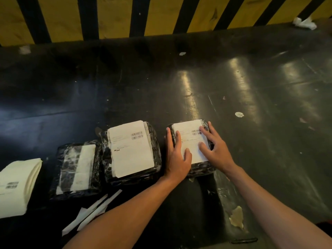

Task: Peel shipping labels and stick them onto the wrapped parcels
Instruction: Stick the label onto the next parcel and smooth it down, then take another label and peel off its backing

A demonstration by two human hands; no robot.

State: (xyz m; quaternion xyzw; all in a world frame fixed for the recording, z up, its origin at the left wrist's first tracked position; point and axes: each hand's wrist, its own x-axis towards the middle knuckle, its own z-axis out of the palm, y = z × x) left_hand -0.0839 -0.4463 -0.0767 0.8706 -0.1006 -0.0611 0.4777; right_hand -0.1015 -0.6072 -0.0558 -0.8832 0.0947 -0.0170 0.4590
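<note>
Three dark plastic-wrapped parcels lie in a row on the black table. The right parcel (201,168) carries a white shipping label (190,137); my left hand (177,155) and my right hand (214,148) lie flat on that label with fingers spread, pressing it down. The middle parcel (154,141) has a white label (131,148) stuck across its top. The left parcel (71,169) shows only a pale strip under its wrap. A stack of unpeeled labels (16,184) sits at the far left edge.
White backing strips (93,211) lie near my left forearm. Paper scraps (239,114) dot the black table (251,87). A yellow and black striped barrier (115,17) runs along the far edge, with crumpled white paper (304,23) at the far right.
</note>
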